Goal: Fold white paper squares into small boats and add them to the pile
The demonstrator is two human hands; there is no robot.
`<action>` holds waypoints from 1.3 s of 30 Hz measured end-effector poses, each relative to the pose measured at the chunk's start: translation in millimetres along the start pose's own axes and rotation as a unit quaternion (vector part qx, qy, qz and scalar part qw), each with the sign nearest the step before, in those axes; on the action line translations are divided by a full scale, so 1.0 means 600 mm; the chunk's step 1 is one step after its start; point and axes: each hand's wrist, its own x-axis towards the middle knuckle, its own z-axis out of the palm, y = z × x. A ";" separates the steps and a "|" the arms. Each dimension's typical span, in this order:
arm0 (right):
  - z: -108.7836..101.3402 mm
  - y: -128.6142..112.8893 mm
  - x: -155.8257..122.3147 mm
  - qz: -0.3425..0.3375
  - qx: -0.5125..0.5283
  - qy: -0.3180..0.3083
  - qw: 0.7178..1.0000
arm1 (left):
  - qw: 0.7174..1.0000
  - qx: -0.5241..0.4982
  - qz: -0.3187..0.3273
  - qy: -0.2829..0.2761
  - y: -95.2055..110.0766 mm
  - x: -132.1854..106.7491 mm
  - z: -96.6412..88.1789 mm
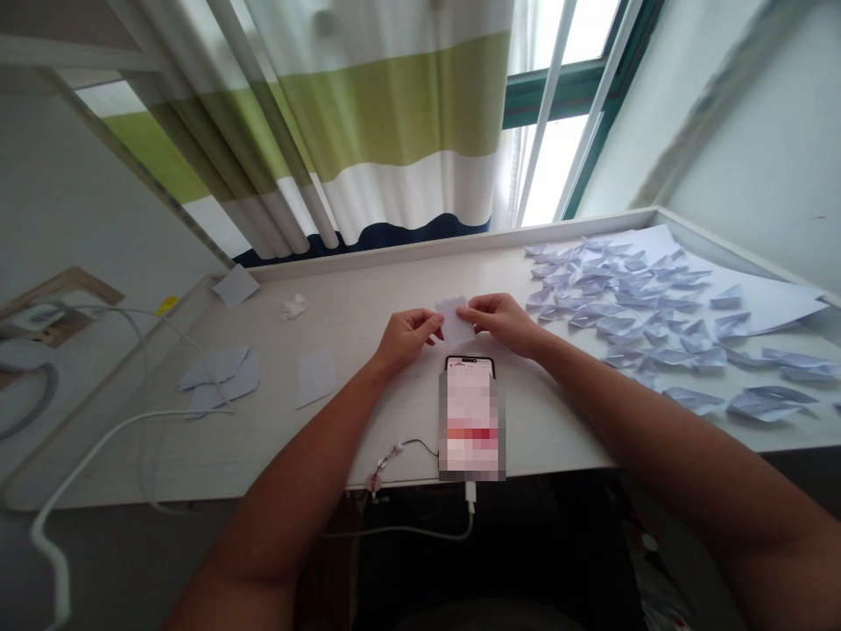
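Between my two hands is a small white sheet of paper (455, 321), held just above the desk. My left hand (408, 337) pinches its left edge between thumb and fingers. On the opposite side, my right hand (498, 320) grips the upper right part, thumb on top. A phone (469, 421) lies on the desk right below the paper, its screen lit and blurred. Many folded paper boats (618, 289) spread over the right side of the desk. To the left of my hands lies a flat paper piece (316, 377).
More loose paper sheets (223, 377) lie at the left, and one sheet (236, 285) is in the back left corner. Nearby sits a crumpled scrap (293, 306). A white charging cable (470, 508) runs from the phone. Large paper (775, 302) lies beneath the boats. A raised rim borders the desk.
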 end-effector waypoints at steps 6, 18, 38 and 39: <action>0.000 0.000 0.000 -0.002 -0.008 -0.006 1.000 | 1.000 -0.006 -0.001 0.009 0.000 0.000 0.001; -0.005 0.005 0.001 -0.021 -0.006 -0.007 1.000 | 1.000 0.015 0.019 -0.020 0.007 -0.006 0.001; -0.006 0.013 0.006 -0.032 -0.057 -0.030 0.997 | 0.999 -0.019 0.028 0.039 0.004 0.002 0.004; -0.006 0.012 0.005 -0.024 -0.063 -0.036 0.997 | 0.999 -0.019 0.029 0.042 0.003 0.003 0.003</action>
